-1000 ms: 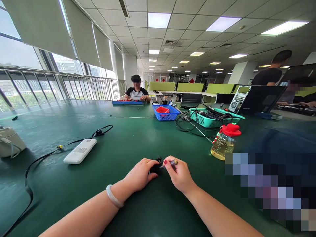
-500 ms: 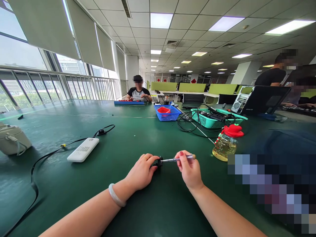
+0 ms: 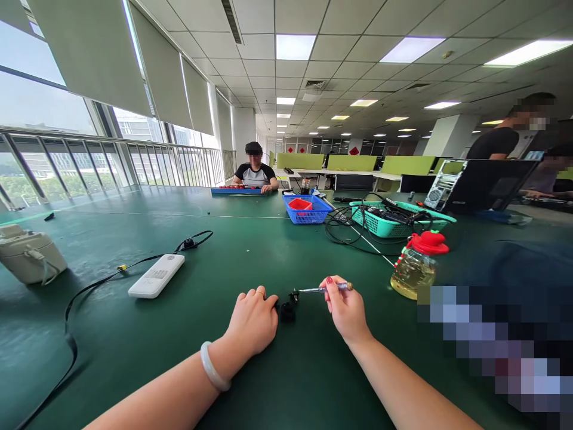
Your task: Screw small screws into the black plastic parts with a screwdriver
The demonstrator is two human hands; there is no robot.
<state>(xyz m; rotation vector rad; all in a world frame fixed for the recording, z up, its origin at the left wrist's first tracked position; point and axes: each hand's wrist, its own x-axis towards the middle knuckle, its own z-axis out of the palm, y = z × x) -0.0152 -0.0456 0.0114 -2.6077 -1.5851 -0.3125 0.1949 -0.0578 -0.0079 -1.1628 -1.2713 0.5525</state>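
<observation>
My right hand (image 3: 347,313) grips a slim screwdriver (image 3: 319,289) with a clear handle, its shaft pointing left. The screwdriver's tip meets the upper end of a small black part (image 3: 289,310) on the green table, whose exact kind I cannot make out. To the left, my left hand (image 3: 253,321) lies back up with curled fingers, wearing a pale bangle at the wrist. A bit of black shows at its fingertips beside the part, where the hold is partly hidden.
Left of my hands lie a white power bank (image 3: 156,276), a black strap (image 3: 98,280) and a pale case (image 3: 31,254). At right stands a red-lidded bottle (image 3: 414,272). Farther back are a blue basket (image 3: 308,214), a green basket (image 3: 387,226) with cables, and a seated person (image 3: 255,173).
My left hand has turned and shifted slightly left, exposing more of the black part. The screwdriver stays at the part. The seated person's hand has lowered to the blue tray.
</observation>
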